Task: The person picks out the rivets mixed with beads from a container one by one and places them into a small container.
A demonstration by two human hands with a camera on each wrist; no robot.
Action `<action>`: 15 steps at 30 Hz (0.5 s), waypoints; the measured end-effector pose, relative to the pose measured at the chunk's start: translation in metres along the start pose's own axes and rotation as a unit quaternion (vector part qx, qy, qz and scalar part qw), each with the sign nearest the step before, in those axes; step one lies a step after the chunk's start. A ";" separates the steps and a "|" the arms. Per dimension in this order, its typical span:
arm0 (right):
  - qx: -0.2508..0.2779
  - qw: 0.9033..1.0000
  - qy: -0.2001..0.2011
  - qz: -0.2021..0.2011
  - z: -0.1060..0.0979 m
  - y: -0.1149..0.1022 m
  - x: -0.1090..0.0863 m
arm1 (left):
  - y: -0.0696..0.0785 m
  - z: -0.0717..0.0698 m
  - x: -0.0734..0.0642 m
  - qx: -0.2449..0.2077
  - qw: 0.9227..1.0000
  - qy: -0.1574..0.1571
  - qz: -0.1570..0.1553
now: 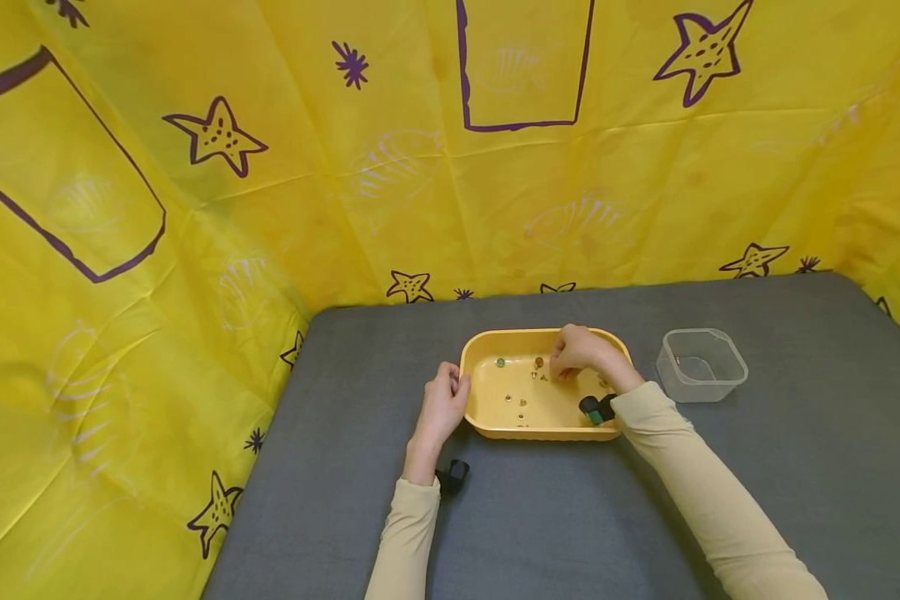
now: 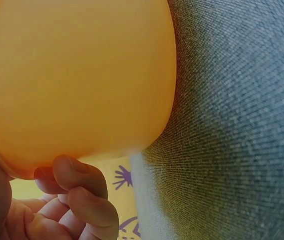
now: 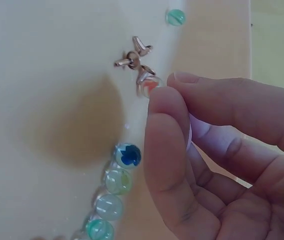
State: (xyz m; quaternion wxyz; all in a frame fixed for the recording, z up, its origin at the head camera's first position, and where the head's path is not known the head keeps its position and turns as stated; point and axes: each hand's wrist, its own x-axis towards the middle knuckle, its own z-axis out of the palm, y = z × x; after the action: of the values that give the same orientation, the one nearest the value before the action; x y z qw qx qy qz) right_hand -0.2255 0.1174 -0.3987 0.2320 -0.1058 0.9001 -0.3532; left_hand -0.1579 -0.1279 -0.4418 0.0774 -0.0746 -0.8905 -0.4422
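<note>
A yellow tray [image 1: 487,427] holds marbles and small brass-coloured metal rivets. My left hand [image 1: 446,396] grips its left end, with the fingers [image 2: 81,175] against the outer wall. Inside the tray, toward the right, is my right hand [image 1: 579,352]. Its thumb and fingers come together around a small pale lilac thing [image 3: 197,131], mostly hidden. Just beyond the fingertips, an orange-swirled marble [image 3: 151,86] lies beside several rivets [image 3: 132,60]. A green marble [image 3: 176,17] sits farther off. Along the tray's edge runs a row of marbles, including a blue one [image 3: 129,155].
To the tray's right stands a clear plastic box [image 1: 703,392]; a tiny thing inside it is too small to tell. Both sit on a grey cloth-covered table [image 1: 555,517]. A yellow printed curtain [image 1: 435,208] hangs behind and at the sides.
</note>
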 end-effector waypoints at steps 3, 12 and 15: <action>0.008 1.000 0.004 -0.001 -0.002 0.000 -0.002 | -0.001 0.000 0.000 0.001 1.000 -0.002 -0.002; 0.010 1.000 0.006 -0.009 -0.012 -0.004 -0.014 | -0.001 0.001 0.000 0.002 1.000 0.003 0.004; 0.005 1.000 0.007 -0.010 -0.014 -0.005 -0.016 | -0.001 0.001 0.000 0.000 1.000 0.003 0.005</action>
State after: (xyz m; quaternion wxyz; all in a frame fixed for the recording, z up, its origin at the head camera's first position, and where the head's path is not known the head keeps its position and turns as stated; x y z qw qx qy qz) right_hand -0.2183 0.1282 -0.3807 0.2232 -0.1107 0.8987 -0.3609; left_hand -0.1582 -0.1276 -0.4430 0.0820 -0.0774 -0.8900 -0.4418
